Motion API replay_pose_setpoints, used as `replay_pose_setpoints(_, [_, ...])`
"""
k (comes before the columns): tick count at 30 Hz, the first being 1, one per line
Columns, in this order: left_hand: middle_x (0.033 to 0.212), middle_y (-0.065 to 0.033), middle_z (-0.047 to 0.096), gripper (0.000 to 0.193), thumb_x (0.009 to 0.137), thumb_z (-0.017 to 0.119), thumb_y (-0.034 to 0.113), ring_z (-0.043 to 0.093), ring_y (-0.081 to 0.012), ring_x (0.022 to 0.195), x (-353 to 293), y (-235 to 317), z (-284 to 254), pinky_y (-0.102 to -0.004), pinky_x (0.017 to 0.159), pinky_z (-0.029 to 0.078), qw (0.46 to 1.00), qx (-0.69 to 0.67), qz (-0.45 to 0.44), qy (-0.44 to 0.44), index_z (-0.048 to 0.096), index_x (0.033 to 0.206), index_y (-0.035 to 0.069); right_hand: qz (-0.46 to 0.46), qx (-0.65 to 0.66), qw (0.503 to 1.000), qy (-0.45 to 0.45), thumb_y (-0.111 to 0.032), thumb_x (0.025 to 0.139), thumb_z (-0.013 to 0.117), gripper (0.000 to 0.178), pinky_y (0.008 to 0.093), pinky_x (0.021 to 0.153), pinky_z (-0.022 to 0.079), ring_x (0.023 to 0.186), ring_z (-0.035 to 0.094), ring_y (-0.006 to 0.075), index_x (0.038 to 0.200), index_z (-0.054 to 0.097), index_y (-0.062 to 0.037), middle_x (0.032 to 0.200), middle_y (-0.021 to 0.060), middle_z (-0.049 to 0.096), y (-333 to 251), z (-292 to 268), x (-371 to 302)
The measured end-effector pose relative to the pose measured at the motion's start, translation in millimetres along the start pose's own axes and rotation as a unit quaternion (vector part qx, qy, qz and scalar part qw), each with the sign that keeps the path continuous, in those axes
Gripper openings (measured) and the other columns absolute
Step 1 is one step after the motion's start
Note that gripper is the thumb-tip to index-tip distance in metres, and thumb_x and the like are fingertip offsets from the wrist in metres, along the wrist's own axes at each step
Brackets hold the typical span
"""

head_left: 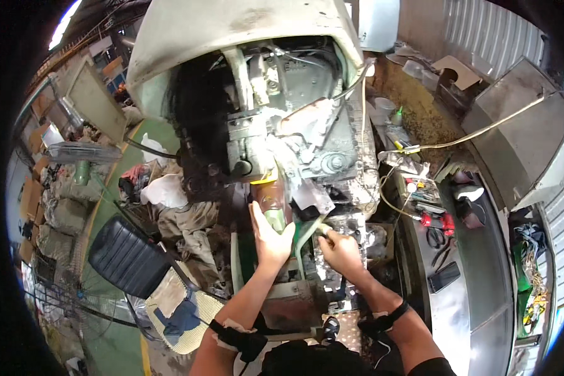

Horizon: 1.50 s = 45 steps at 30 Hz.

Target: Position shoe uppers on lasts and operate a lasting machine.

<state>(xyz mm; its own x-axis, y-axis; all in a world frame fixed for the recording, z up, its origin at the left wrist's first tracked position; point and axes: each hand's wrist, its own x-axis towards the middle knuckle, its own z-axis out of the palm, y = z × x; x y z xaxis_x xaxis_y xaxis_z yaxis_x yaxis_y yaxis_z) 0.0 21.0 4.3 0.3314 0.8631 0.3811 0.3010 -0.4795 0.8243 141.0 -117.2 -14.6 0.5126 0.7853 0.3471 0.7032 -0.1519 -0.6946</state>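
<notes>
My left hand (pixel 272 244) is in the middle, its fingers and thumb up around a bottle-shaped piece (pixel 271 199), reddish brown with a pale green, shiny lower end. The top of this piece meets a bright yellow edge (pixel 266 177) beneath a greasy metal machine (pixel 301 131). To the right, my right hand (pixel 343 252) is closed at the end of a pale green lever (pixel 308 235); its fingers partly hide the grip. A lamp (pixel 307 119) throws strong glare on the machine's middle, so details there are washed out.
A white hood (pixel 244 22) arches over the machine. At right, a metal bench (pixel 448 313) carries a red-and-black tool (pixel 437 222), scissors and a phone (pixel 443 277). A cable (pixel 482 133) hangs across the right. At left stand a black-backed chair (pixel 128 257) and heaped cloths (pixel 185 229).
</notes>
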Motion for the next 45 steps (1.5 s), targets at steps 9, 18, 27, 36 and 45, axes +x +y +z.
replay_pose_setpoints(9, [0.163,-0.0357,0.021,0.107,0.080,0.083,0.012,0.024,-0.0472,0.153,-1.8,4.2,-0.6,-0.0475,0.127,0.022,1.000,0.012,0.006,0.000,0.014,0.160,-0.006,-0.013,0.035,0.999,0.019,-0.013,0.092,0.070,0.032,0.0430,0.059,0.053,0.062,0.067,0.0349,0.124,0.073,-0.0089,0.070,0.0170,0.067,4.4,0.8,0.5])
replay_pose_setpoints(18, [0.163,-0.0355,0.022,0.109,0.078,0.083,0.011,0.024,-0.0477,0.153,-2.7,6.9,-2.6,-0.0484,0.127,0.024,1.000,0.015,0.004,-0.005,0.013,0.160,-0.004,0.012,0.063,0.998,0.008,-0.013,0.092,0.070,0.029,0.0433,0.057,0.052,0.060,0.067,0.0350,0.121,0.074,-0.0088,0.069,0.0179,0.067,-0.6,-3.6,1.5])
replay_pose_setpoints(27, [0.154,-0.0303,0.046,0.073,0.096,0.072,0.038,0.043,-0.0390,0.146,19.1,19.6,-8.6,-0.0413,0.122,0.032,0.991,-0.069,-0.096,0.063,0.049,0.146,-0.011,0.011,0.054,0.998,0.021,-0.015,0.093,0.069,0.022,0.0444,0.061,0.055,0.066,0.071,0.0364,0.113,0.075,-0.0072,0.075,0.0197,0.070,4.7,-1.4,-0.1])
replay_pose_setpoints(36, [0.150,-0.0325,0.049,0.067,0.093,0.075,0.029,0.048,-0.0387,0.144,20.8,28.8,4.6,-0.0387,0.118,0.039,0.989,-0.026,-0.068,0.128,0.053,0.140,-0.013,-0.035,0.030,0.997,0.057,-0.017,0.091,0.072,0.023,0.0409,0.057,0.053,0.061,0.068,0.0329,0.112,0.076,-0.0073,0.069,0.0167,0.068,5.2,4.1,-1.7])
replay_pose_setpoints(45, [0.146,-0.0294,0.055,0.062,0.079,0.087,0.018,0.054,-0.0389,0.137,15.7,17.4,1.0,-0.0421,0.117,0.040,0.988,-0.078,-0.029,0.130,0.062,0.130,-0.005,-0.009,0.024,0.998,0.060,-0.018,0.092,0.072,0.023,0.0402,0.059,0.057,0.065,0.072,0.0338,0.113,0.076,-0.0080,0.078,0.0189,0.072,2.4,2.1,-5.1])
